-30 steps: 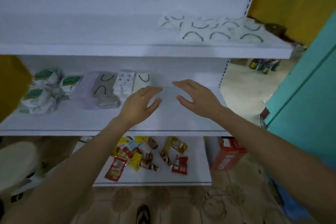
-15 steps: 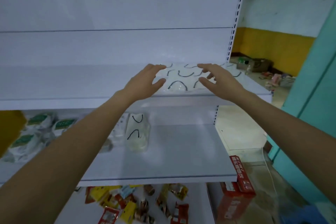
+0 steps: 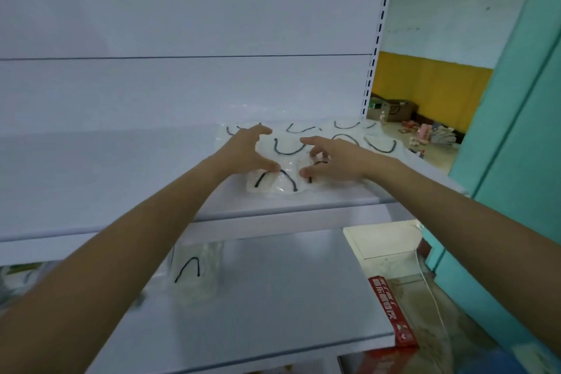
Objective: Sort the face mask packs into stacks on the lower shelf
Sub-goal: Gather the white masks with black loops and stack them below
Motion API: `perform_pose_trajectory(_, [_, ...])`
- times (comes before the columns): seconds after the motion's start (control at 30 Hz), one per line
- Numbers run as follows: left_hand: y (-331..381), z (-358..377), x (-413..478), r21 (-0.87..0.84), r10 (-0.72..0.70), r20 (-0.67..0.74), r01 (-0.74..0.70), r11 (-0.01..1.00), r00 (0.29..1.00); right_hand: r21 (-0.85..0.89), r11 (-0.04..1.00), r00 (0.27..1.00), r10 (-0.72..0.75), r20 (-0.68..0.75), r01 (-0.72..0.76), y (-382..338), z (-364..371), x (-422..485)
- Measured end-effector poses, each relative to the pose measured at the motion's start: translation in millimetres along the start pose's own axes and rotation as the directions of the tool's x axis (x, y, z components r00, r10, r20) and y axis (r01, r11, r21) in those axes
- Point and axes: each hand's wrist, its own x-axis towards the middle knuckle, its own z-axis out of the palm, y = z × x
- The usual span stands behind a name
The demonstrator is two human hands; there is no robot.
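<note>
Several clear packs of white face masks with black ear loops [image 3: 288, 147] lie spread over the right part of the upper shelf [image 3: 121, 179]. My left hand [image 3: 247, 153] rests on them with fingers spread, its thumb touching the front pack [image 3: 274, 184]. My right hand [image 3: 337, 161] lies just to the right, fingers bent over a neighbouring pack and thumb at its front edge. On the lower shelf [image 3: 288, 297] a stack of the same mask packs [image 3: 194, 276] stands partly behind my left forearm.
Green-labelled packs [image 3: 15, 275] show at the lower shelf's far left. A red box [image 3: 391, 313] stands beside the shelf's right end, with a white cable near it. A teal door [image 3: 516, 161] closes off the right. Boxes and clutter [image 3: 394, 109] lie on the floor beyond.
Both hands rose from the lower shelf to the upper one and now rest on the mask packs, fingers more bent. The view tilted upward with them.
</note>
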Motion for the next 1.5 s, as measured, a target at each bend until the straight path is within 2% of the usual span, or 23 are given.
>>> perform_pose_trajectory(0.1, [-0.9,-5.4,5.2,-0.326,-0.111,0.009,0.108,0.939,0.994,0.020,0.999,0.999,-0.032,0.031,0.031,2.5,-2.0,9.5])
perform_pose_trajectory(0.17, [-2.7,-10.1,8.3,-0.419,-0.161,0.028,0.158,0.894,0.987,0.053,0.997,0.998,-0.059,0.030,0.057,5.4,-6.0,16.2])
perform_pose_trajectory(0.3, [-8.4,-17.4,17.9,-0.275,-0.187,-0.035,0.170,0.946,0.982,0.109,0.993,0.999,-0.049,-0.019,0.051,20.5,-24.6,30.9])
perform_pose_trajectory(0.4, [-12.9,-24.0,28.3,-0.278,-0.134,-0.179,0.081,0.957,0.975,0.085,0.996,0.999,0.002,0.038,-0.005,32.3,-32.8,41.3])
perform_pose_trajectory(0.5, [-19.3,-28.7,39.1,-0.272,-0.139,-0.349,0.041,0.961,0.927,0.059,0.998,0.994,0.016,0.113,-0.023,36.7,-32.2,50.2])
perform_pose_trajectory(0.63, [-31.1,-27.7,45.7,-0.387,-0.212,-0.506,0.000,0.922,0.836,0.046,0.997,0.984,0.058,0.170,-0.066,36.6,-30.3,63.1])
perform_pose_trajectory(0.8, [-45.4,-27.1,45.0,-0.462,-0.273,-0.542,-0.010,0.887,0.795,0.095,0.995,0.984,0.012,0.178,-0.029,36.1,-29.0,70.2])
perform_pose_trajectory(0.93, [-47.8,-28.1,45.9,-0.476,-0.287,-0.572,-0.026,0.879,0.769,0.221,0.975,0.991,-0.052,0.122,0.024,33.6,-25.5,70.2])
perform_pose_trajectory(1.03, [-49.2,-28.7,46.3,-0.473,-0.293,-0.580,-0.021,0.881,0.760,0.210,0.972,0.991,-0.120,0.062,0.105,27.8,-20.8,69.0])
perform_pose_trajectory(1.1, [-50.2,-29.4,46.1,-0.471,-0.295,-0.586,-0.020,0.882,0.754,0.218,0.955,0.979,-0.189,-0.072,0.200,24.6,-21.2,69.6])
perform_pose_trajectory(1.17, [-49.3,-29.8,44.6,-0.468,-0.288,-0.601,-0.036,0.883,0.746,0.342,0.891,0.944,-0.223,-0.243,0.298,18.3,-28.1,69.4])
perform_pose_trajectory(1.23, [-44.7,-28.7,42.6,-0.458,-0.245,-0.619,-0.089,0.885,0.746,0.525,0.763,0.906,-0.185,-0.380,0.376,6.8,-37.3,69.0])
perform_pose_trajectory(1.3, [-35.4,-26.3,40.6,-0.461,-0.195,-0.631,-0.162,0.872,0.751,0.635,0.648,0.884,-0.135,-0.448,0.421,-9.6,-41.8,70.6])
perform_pose_trajectory(1.43, [-13.8,-23.1,37.1,-0.479,-0.116,-0.654,-0.290,0.829,0.748,0.699,0.579,0.868,-0.030,-0.496,0.420,-35.2,-38.3,78.5])
perform_pose_trajectory(1.5, [-10.9,-25.4,35.3,-0.461,-0.107,-0.685,-0.316,0.829,0.721,0.706,0.563,0.845,0.025,-0.533,0.429,-38.5,-44.7,76.4])
